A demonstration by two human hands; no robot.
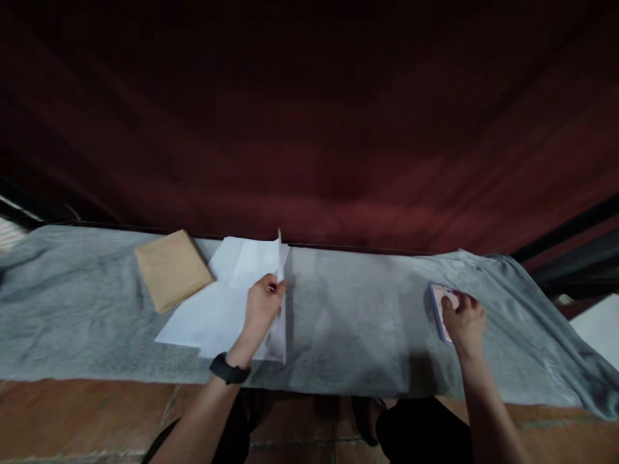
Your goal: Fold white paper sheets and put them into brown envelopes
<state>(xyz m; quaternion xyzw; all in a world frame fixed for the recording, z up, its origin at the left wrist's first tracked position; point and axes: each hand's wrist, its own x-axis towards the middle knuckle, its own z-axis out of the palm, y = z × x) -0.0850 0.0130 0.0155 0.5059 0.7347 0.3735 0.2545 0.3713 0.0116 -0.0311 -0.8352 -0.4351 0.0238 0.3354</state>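
On the left, my left hand [264, 306], with a dark band at the wrist, pinches the right edge of a sheet of white paper [227, 309]. That edge stands up from the loose white sheets spread below it. My right hand [465, 322] is over a phone [438, 306] in a purple case, which lies on the grey cloth [343, 316]. Its fingers are bent, with the thumb apart from them, and they cover part of the phone's pinkish face. Whether the fingertips touch the phone is hard to see. A stack of brown paper envelopes [171, 267] rests against the left side of the sheets.
The grey cloth covers a long, narrow surface. Behind it hangs a dark red curtain [329, 161]. Tiled floor [97, 419] and my legs show below the front edge. At the far right is a white surface [599, 328] beside dark bars.
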